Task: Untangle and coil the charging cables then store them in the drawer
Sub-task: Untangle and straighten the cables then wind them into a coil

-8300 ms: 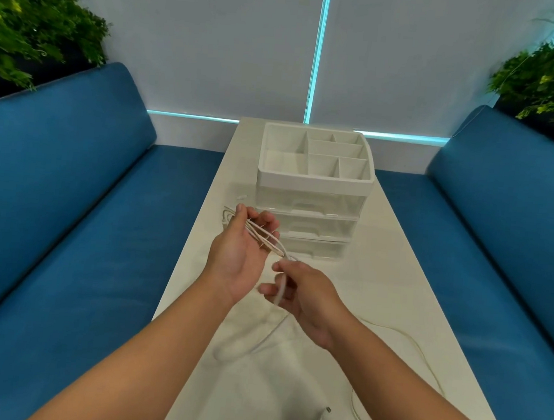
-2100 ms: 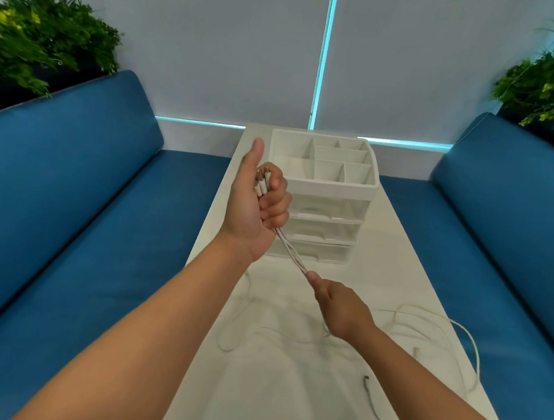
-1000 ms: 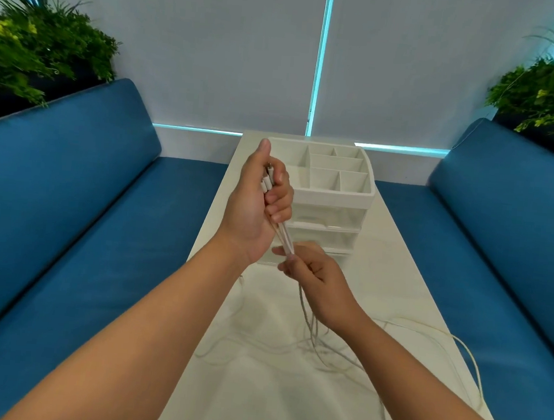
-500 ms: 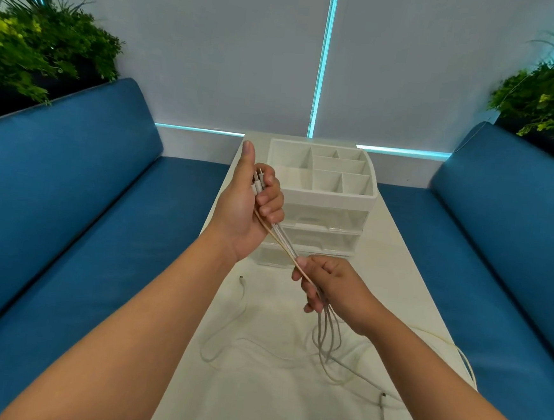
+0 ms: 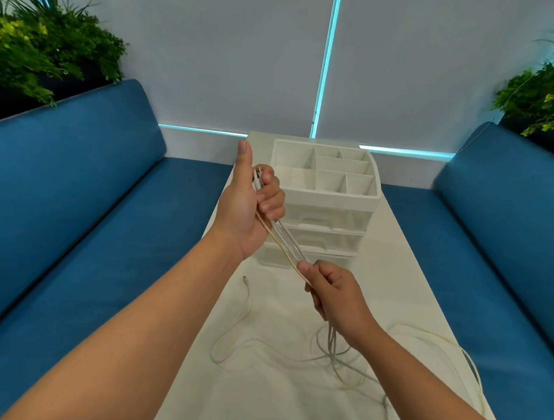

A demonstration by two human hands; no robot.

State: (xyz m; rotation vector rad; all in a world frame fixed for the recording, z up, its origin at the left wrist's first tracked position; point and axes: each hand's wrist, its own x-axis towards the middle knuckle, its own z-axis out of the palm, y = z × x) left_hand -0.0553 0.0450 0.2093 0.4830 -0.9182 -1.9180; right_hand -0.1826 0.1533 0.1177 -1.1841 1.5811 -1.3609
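**Now: pulling the cables straight, coiling not yet begun**

Here, left hand (image 5: 247,207) raised above the worktop (image 5: 398,252), fingers curled tight around the plug ends of the charging cables (image 5: 281,243), thumb pointing up. Right hand (image 5: 332,292) lower and nearer, clamped on the same strands in a pinch of thumb and curled fingers. Between the two hands, a short stretch of cable drawn taut and straight. Below the right hand, the rest hanging down and lying in loose, crossing loops on the worktop, with one free plug end (image 5: 245,278) resting apart to the left.

Step in hand, as judged: untangling, by sliding along the strands to separate them. No coil formed so far, nothing stored.

Behind the hands, white drawer unit (image 5: 328,220) with an open divided tray on top; all drawers appearing closed.

Next move likely calling for: a light, sliding grip of the right hand down the strands, not a hard pull, to avoid tightening the crossings below; then winding into loops and opening one drawer.
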